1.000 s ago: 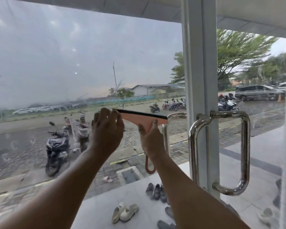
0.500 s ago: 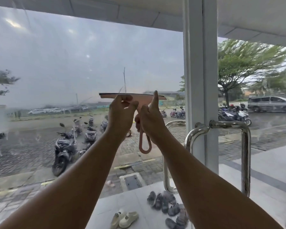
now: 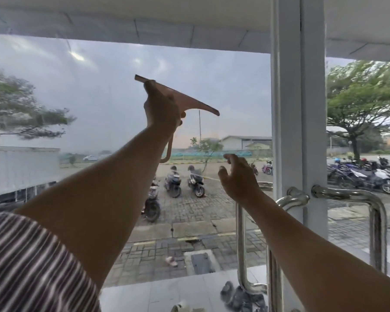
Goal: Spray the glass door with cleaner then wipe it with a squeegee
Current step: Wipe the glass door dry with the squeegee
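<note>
A pink squeegee [image 3: 196, 102] is raised high against the glass door [image 3: 88, 104], its blade tilted down to the right. My left hand [image 3: 161, 106] grips it where the handle meets the blade; the looped handle end hangs below my wrist. My right hand [image 3: 239, 176] hovers lower and to the right, apart from the squeegee, fingers loosely curled and holding nothing. No spray bottle is in view.
A white door frame post [image 3: 297, 109] stands right of the pane, with chrome pull handles [image 3: 378, 221] on it below my right hand. Through the glass are parked motorbikes and several shoes [image 3: 241, 296] on the porch floor.
My left hand has lifted the squeegee up and tilted it. My right hand has let go of it and dropped down to the right.
</note>
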